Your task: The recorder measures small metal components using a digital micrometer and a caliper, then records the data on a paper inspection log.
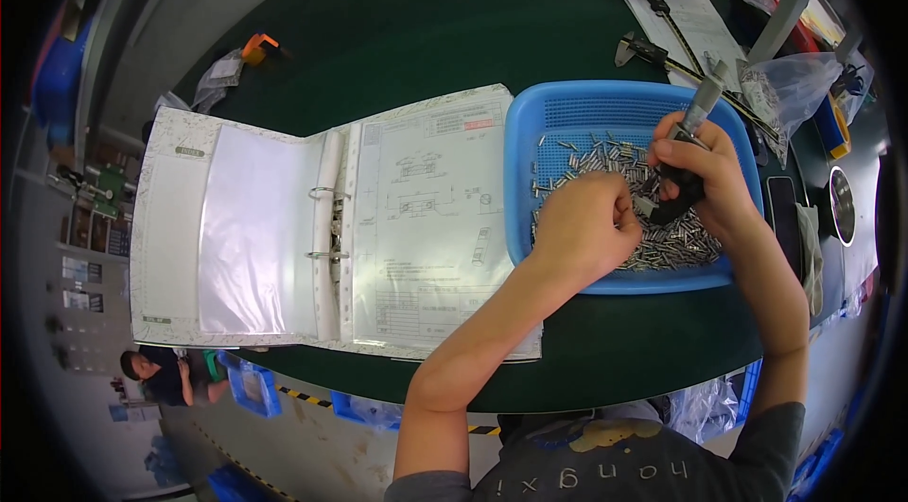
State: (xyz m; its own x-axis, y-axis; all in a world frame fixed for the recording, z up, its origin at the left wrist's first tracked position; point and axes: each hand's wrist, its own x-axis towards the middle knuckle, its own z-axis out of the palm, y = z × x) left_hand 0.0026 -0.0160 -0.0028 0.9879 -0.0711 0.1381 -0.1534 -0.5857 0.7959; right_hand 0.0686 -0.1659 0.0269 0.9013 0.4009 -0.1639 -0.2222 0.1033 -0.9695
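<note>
A blue plastic tray (pixel 530 124) sits on the dark green table and holds several small silver metal pins (pixel 681 242). My right hand (pixel 705 176) grips a micrometer (pixel 695 119) with a black frame and a grey thimble that points up and to the right. My left hand (pixel 586 218) hovers over the tray with its fingers pinched together close to the micrometer's jaws; a small pin seems to be between the fingertips, but it is too small to tell.
An open ring binder (pixel 255 228) with a technical drawing sheet (pixel 426 209) lies left of the tray. A caliper (pixel 653 50), papers (pixel 695 25) and bags of parts (pixel 790 81) lie at the back right. Another person (pixel 161 374) sits at the lower left.
</note>
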